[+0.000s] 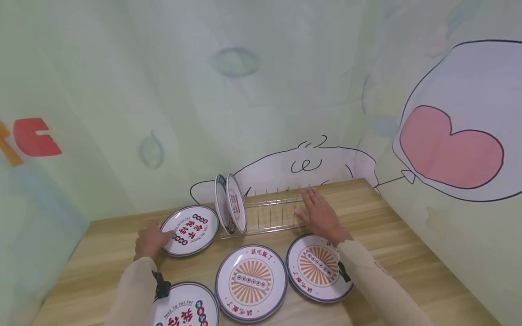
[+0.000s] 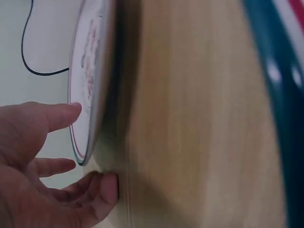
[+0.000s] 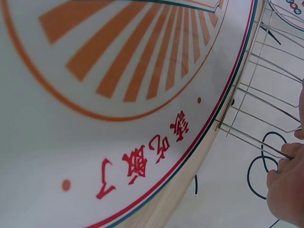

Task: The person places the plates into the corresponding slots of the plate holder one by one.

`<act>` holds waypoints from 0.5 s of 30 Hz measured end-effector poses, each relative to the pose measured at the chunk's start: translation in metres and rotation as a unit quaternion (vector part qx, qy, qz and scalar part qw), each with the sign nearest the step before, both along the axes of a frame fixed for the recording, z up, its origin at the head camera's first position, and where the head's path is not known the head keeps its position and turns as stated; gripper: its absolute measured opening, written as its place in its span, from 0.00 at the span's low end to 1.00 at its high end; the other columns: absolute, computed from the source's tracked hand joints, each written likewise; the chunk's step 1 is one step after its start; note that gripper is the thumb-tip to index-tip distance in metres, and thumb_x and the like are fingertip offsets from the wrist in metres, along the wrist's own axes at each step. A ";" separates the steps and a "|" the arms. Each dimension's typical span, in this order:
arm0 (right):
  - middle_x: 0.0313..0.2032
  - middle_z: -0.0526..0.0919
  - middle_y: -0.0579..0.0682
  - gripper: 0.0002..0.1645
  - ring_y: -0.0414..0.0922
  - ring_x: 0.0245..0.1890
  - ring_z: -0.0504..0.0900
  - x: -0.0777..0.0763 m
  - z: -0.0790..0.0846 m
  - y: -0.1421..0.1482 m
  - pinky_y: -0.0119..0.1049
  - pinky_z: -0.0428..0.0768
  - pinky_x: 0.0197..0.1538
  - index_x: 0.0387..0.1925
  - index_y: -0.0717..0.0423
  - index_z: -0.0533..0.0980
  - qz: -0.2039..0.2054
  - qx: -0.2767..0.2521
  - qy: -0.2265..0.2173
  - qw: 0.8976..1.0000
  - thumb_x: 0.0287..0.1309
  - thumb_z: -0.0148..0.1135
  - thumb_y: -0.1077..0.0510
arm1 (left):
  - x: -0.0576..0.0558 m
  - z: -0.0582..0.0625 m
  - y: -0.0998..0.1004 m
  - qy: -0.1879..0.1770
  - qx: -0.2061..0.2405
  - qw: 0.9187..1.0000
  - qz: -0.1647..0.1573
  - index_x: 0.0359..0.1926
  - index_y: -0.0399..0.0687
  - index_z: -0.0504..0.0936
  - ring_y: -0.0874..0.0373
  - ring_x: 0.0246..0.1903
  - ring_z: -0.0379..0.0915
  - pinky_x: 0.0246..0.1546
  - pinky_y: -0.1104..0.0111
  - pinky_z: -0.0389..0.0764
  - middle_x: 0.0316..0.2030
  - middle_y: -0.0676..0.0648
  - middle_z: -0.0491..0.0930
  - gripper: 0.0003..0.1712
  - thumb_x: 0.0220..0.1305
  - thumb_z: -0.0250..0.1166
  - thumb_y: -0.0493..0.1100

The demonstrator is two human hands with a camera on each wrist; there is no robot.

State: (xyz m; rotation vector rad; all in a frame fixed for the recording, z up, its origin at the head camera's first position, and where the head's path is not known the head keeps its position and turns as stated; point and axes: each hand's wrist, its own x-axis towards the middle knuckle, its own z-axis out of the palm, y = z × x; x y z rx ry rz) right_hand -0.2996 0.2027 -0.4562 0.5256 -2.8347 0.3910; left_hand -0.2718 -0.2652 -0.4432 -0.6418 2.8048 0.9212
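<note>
At the back left, my left hand (image 1: 152, 240) holds the near-left rim of a white plate (image 1: 191, 230) with red lettering. In the left wrist view the thumb lies over the plate's face, and the other fingers (image 2: 107, 190) are bent at its edge, close to the tabletop. My right hand (image 1: 322, 219) is at the right end of a wire dish rack (image 1: 271, 228). Its fingers (image 3: 289, 156) close on the rack's end wires in the right wrist view. Two plates (image 1: 236, 203) stand upright in the rack's left slots.
Along the front of the wooden table (image 1: 391, 253) lie a lettered plate (image 1: 185, 308), a sunburst plate (image 1: 250, 283) and another sunburst plate (image 1: 318, 267) under the right forearm. A printed cloth backdrop (image 1: 183, 90) hangs behind the table.
</note>
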 end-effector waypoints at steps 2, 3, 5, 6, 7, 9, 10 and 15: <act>0.77 0.51 0.65 0.44 0.61 0.78 0.50 0.001 0.000 0.000 0.55 0.52 0.78 0.76 0.64 0.52 -0.004 -0.003 -0.005 1.000 0.73 0.47 0.40 | 0.000 -0.007 0.000 0.002 0.001 1.000 0.004 0.71 0.27 0.54 0.23 0.61 0.61 0.60 0.37 0.69 0.64 0.21 0.61 0.44 0.67 0.61 0.51; 0.77 0.50 0.65 0.44 0.61 0.78 0.49 0.002 0.001 0.000 0.55 0.52 0.78 0.76 0.64 0.52 -0.007 -0.001 -0.007 1.000 0.73 0.47 0.39 | 0.000 -0.008 0.001 0.004 0.000 1.000 0.003 0.71 0.26 0.54 0.24 0.61 0.62 0.60 0.38 0.69 0.64 0.21 0.62 0.45 0.66 0.63 0.50; 0.77 0.50 0.64 0.44 0.61 0.78 0.49 0.002 0.001 0.000 0.55 0.51 0.78 0.76 0.64 0.52 -0.010 -0.002 -0.009 1.000 0.73 0.47 0.39 | -0.001 -0.008 0.002 0.006 -0.001 1.000 -0.003 0.70 0.25 0.55 0.26 0.60 0.64 0.60 0.40 0.70 0.64 0.22 0.63 0.46 0.64 0.65 0.49; 0.77 0.50 0.65 0.44 0.61 0.78 0.49 0.003 0.000 0.000 0.55 0.51 0.78 0.76 0.64 0.52 -0.010 -0.001 -0.009 1.000 0.73 0.46 0.39 | -0.001 -0.008 0.002 0.006 0.001 1.000 -0.007 0.70 0.24 0.55 0.26 0.60 0.64 0.60 0.40 0.70 0.63 0.21 0.64 0.46 0.64 0.65 0.49; 0.77 0.50 0.65 0.44 0.62 0.78 0.49 0.003 0.000 0.000 0.55 0.51 0.78 0.76 0.64 0.52 -0.009 0.000 -0.007 1.000 0.73 0.47 0.39 | -0.002 -0.009 0.002 0.006 0.004 1.000 -0.010 0.70 0.24 0.55 0.26 0.60 0.64 0.60 0.41 0.70 0.63 0.21 0.64 0.47 0.63 0.66 0.48; 0.77 0.50 0.65 0.44 0.62 0.77 0.50 0.003 0.000 0.000 0.56 0.53 0.77 0.76 0.64 0.52 -0.006 0.002 -0.005 1.000 0.74 0.46 0.40 | -0.003 -0.012 0.000 0.009 0.017 1.000 -0.011 0.70 0.24 0.54 0.27 0.60 0.65 0.60 0.41 0.70 0.64 0.21 0.63 0.47 0.63 0.67 0.46; 0.77 0.51 0.65 0.44 0.62 0.77 0.50 0.002 -0.001 0.000 0.56 0.53 0.77 0.76 0.64 0.52 -0.006 0.004 -0.005 1.000 0.74 0.46 0.40 | -0.004 -0.015 -0.002 0.011 0.025 1.000 -0.012 0.71 0.24 0.53 0.28 0.59 0.65 0.59 0.42 0.71 0.64 0.21 0.63 0.47 0.63 0.67 0.46; 0.76 0.51 0.65 0.44 0.62 0.77 0.51 0.002 -0.001 -0.001 0.55 0.54 0.77 0.76 0.64 0.52 -0.008 0.006 0.000 1.000 0.73 0.48 0.40 | -0.008 -0.022 -0.014 0.020 0.094 0.995 -0.035 0.74 0.27 0.49 0.39 0.47 0.74 0.43 0.57 0.80 0.62 0.23 0.63 0.45 0.67 0.63 0.41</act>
